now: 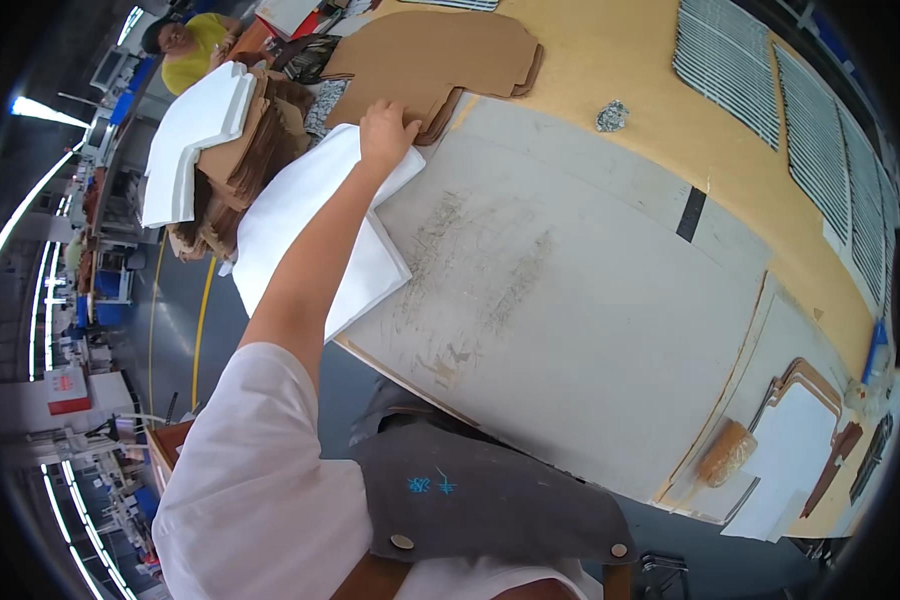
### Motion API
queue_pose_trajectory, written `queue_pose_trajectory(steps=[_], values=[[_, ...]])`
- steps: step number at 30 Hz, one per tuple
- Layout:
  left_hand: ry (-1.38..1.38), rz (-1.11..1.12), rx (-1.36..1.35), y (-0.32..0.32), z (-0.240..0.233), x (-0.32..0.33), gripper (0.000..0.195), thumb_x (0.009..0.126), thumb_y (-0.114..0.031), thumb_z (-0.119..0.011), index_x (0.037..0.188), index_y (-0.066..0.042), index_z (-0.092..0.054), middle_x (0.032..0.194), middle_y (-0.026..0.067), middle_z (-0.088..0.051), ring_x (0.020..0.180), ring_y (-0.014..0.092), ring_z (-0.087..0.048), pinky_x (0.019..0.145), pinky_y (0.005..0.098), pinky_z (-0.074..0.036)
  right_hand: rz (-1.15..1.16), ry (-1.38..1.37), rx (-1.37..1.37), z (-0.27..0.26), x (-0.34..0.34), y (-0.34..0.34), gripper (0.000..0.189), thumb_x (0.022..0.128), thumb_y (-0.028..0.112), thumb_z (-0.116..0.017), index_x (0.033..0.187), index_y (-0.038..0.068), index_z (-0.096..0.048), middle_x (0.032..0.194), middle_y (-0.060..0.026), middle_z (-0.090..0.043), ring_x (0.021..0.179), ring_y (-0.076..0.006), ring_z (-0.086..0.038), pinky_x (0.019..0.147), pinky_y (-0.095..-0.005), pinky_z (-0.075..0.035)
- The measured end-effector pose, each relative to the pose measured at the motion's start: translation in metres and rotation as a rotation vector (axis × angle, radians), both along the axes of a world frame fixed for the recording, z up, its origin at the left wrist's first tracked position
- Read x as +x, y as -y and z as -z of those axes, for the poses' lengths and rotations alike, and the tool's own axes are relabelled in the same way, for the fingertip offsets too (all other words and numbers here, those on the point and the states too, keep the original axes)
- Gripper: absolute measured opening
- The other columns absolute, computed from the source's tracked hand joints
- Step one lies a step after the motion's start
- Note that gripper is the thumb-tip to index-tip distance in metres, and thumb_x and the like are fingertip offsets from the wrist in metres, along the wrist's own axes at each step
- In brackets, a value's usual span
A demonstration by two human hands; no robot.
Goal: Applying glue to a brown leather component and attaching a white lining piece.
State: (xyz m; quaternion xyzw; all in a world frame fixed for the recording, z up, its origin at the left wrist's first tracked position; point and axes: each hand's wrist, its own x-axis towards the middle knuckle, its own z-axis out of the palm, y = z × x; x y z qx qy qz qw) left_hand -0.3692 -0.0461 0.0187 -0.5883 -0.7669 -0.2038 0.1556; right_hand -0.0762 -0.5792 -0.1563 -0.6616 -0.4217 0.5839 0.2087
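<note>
My left hand [387, 133] reaches across to the far left of the table. Its curled fingers lie over the near edge of a stack of brown cut sheets [435, 52], with the thumb spread to the side. I see nothing lifted in it; whether the fingertips press on the top sheet is hidden. Under my wrist and forearm lies a stack of white cut sheets [292, 217], overhanging the table's left edge. My right hand is out of view.
A grey work board [570, 300] covers the near tabletop. Left stand piled brown pieces [251, 161] under white sheets [195, 142]. Crumpled foil-like material [612, 116] and striped panels [727, 67] lie beyond. A wrapped roll [727, 454] sits right. A person [191, 49] is at the back left.
</note>
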Motion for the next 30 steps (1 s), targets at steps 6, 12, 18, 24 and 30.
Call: queue_pose_trajectory(steps=[6, 12, 18, 24, 30], values=[[0.009, -0.123, -0.358, -0.029, 0.016, 0.002, 0.031, 0.074, -0.032, -0.067, 0.091, -0.007, -0.072, 0.102, 0.0139, -0.065, 0.101, 0.028, -0.06, 0.086, 0.0384, -0.045, 0.297, 0.021, -0.061, 0.091, 0.343, -0.156, 0.024, 0.097, 0.017, -0.049, 0.102, -0.003, -0.061, 0.087, -0.0072, -0.064, 0.08, -0.017, -0.061, 0.075, -0.0285, -0.049], [-0.151, -0.203, -0.388, -0.029, 0.004, 0.016, 0.022, 0.079, -0.026, -0.062, 0.091, -0.01, -0.072, 0.1, 0.0108, -0.066, 0.1, 0.024, -0.062, 0.087, 0.0379, -0.043, -0.187, 0.172, -0.041, -0.104, 0.3, -0.215, 0.025, 0.097, 0.016, -0.049, 0.1, -0.004, -0.063, 0.087, -0.0059, -0.065, 0.084, -0.0155, -0.062, 0.079, -0.0279, -0.049], [-0.187, -0.214, -0.246, -0.05, 0.006, 0.001, 0.018, 0.084, -0.017, -0.055, 0.09, -0.007, -0.07, 0.101, 0.0116, -0.067, 0.096, 0.029, -0.064, 0.08, 0.0437, -0.048, -0.394, -0.019, -0.024, -0.197, 0.253, -0.256, 0.021, 0.096, 0.014, -0.052, 0.105, -0.001, -0.063, 0.086, -0.0059, -0.066, 0.078, -0.0115, -0.062, 0.072, -0.0251, -0.049], [-0.349, 0.318, 0.09, -0.006, -0.051, 0.048, 0.008, 0.086, -0.014, -0.058, 0.083, -0.006, -0.059, 0.085, 0.0153, -0.063, 0.074, 0.032, -0.061, 0.062, 0.043, -0.047, -0.489, -0.112, 0.008, -0.228, 0.199, -0.327, 0.026, 0.097, 0.02, -0.051, 0.107, -0.001, -0.063, 0.085, -0.0073, -0.067, 0.081, -0.0124, -0.062, 0.071, -0.0256, -0.05], [0.147, 0.896, -0.112, 0.137, -0.042, 0.181, 0.005, 0.078, -0.006, -0.064, 0.08, -0.005, -0.06, 0.069, 0.0097, -0.059, 0.061, 0.029, -0.058, 0.055, 0.0399, -0.046, -0.071, -0.545, -0.054, -0.194, 0.16, -0.378, 0.051, 0.099, 0.038, -0.044, 0.124, -0.006, -0.05, 0.112, -0.0204, -0.061, 0.102, -0.0276, -0.062, 0.091, -0.0381, -0.049]])
